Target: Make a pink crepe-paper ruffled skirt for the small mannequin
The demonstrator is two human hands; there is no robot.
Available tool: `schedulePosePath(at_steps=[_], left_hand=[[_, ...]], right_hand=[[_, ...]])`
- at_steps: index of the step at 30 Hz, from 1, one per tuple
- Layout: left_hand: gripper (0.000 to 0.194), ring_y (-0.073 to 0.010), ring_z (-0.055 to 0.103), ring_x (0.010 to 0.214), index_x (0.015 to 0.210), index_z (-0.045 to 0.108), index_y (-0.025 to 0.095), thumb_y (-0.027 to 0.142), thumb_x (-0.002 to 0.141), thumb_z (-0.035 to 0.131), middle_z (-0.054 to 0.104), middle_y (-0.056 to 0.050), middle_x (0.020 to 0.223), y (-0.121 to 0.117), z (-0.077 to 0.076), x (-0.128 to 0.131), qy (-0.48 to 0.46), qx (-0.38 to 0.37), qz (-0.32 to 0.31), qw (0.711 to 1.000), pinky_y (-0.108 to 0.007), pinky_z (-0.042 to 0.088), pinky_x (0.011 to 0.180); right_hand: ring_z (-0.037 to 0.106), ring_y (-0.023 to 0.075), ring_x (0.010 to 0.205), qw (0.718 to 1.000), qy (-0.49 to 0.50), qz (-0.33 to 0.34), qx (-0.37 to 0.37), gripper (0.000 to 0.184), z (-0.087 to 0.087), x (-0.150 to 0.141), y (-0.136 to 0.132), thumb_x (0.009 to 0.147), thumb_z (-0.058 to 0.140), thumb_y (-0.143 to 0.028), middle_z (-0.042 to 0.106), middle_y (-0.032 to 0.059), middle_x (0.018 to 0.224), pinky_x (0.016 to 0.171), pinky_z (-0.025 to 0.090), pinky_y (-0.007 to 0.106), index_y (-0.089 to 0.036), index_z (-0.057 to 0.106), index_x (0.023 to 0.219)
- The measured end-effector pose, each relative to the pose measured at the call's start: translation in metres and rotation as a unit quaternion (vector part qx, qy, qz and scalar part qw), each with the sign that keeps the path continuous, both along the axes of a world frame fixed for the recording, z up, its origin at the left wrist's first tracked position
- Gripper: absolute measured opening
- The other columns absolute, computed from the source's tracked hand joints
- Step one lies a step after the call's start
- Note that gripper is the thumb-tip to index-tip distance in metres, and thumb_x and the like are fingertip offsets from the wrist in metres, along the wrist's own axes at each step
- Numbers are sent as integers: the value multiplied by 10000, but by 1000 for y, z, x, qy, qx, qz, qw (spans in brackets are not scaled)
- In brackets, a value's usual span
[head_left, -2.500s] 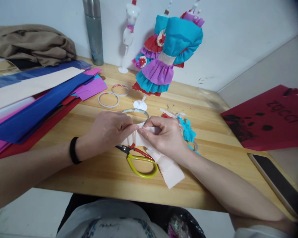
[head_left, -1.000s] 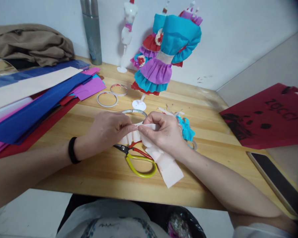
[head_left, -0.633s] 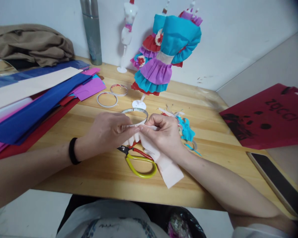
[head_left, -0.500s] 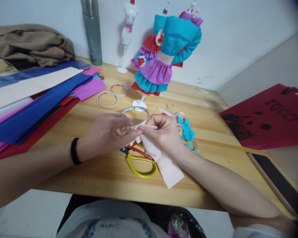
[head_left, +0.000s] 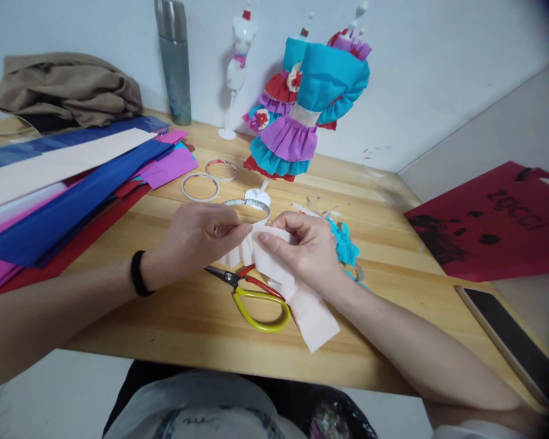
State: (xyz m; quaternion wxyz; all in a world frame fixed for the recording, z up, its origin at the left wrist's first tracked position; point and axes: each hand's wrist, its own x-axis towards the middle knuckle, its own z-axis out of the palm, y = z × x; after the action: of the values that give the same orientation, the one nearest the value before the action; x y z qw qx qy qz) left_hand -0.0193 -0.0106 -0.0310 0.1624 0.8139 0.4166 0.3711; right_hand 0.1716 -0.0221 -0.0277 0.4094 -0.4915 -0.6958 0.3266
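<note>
Between my two hands is a pale pink strip of paper or thin cloth (head_left: 312,317), gathered into small folds along its upper edge. My left hand (head_left: 205,235) pinches the gathered part with thumb and forefinger. Just to the right, my right hand (head_left: 304,247) is closed on the same strip, its thumb flat on the front. The loose end of the strip hangs down to the table at the lower right. Directly behind my fingertips lies a roll of narrow tape (head_left: 261,206). Scissors (head_left: 260,311) with yellow and red handles rest beneath the strip, partly covered by it.
Coloured sheets (head_left: 73,189) are piled at the left. Two tape rings (head_left: 200,188) lie behind my left hand. Dressed mini mannequins (head_left: 320,110), a bare one (head_left: 240,61) and a bottle (head_left: 174,67) stand at the back. Blue scraps (head_left: 345,241), a red bag (head_left: 489,219) and a phone (head_left: 503,341) are right.
My fingertips, pressed together half a second ago, are now slightly apart, with more folds showing between them. My left hand has shifted a little left. The view has tilted up slightly.
</note>
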Motion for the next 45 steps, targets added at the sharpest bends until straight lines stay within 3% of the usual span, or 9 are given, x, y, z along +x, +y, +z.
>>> schedulePosePath(at_steps=[12,18,26,34,39,45], left_hand=[[392,-95,319,513,521,418,172,303,852,581,358,28,516,1,0,-1,38,-12,24,999,-284,203,539],[399,-98,317,527,527,394,175,275,867,577,336,25,532,0,2,-1,44,-22,0,999,-283,201,546],[380,-92,300,543,537,407,169,260,878,547,328,29,538,-1,2,0,53,-25,-1,998,-276,203,545],[377,-98,314,519,536,432,177,293,875,549,356,29,521,0,-1,0,45,-4,-10,999,-286,217,538],[395,-100,310,506,532,436,180,323,884,544,355,27,514,-1,-2,0,41,4,-19,999,-290,215,534],[330,-106,369,516,587,533,184,309,892,548,438,20,527,-1,0,-1,43,0,-39,998,-282,239,539]], right_hand=[[503,109,544,998,-27,48,22,148,4,0,-4,754,620,-270,608,-2,601,511,379,236,-181,605,637],[523,111,546,997,6,74,1,134,4,3,-1,766,629,-264,637,-2,618,522,393,239,-174,644,668],[542,117,583,999,-7,34,19,67,-1,4,3,732,651,-223,640,-3,657,549,397,248,-185,624,685],[473,99,536,999,-19,29,18,113,-3,4,4,731,654,-246,600,-14,629,510,345,242,-191,572,677],[368,80,488,1000,-23,3,4,189,-5,4,4,710,660,-262,496,-48,562,472,274,235,-203,484,675],[358,81,464,999,14,26,-25,229,-5,3,4,718,659,-239,457,-85,535,472,300,234,-214,569,927]])
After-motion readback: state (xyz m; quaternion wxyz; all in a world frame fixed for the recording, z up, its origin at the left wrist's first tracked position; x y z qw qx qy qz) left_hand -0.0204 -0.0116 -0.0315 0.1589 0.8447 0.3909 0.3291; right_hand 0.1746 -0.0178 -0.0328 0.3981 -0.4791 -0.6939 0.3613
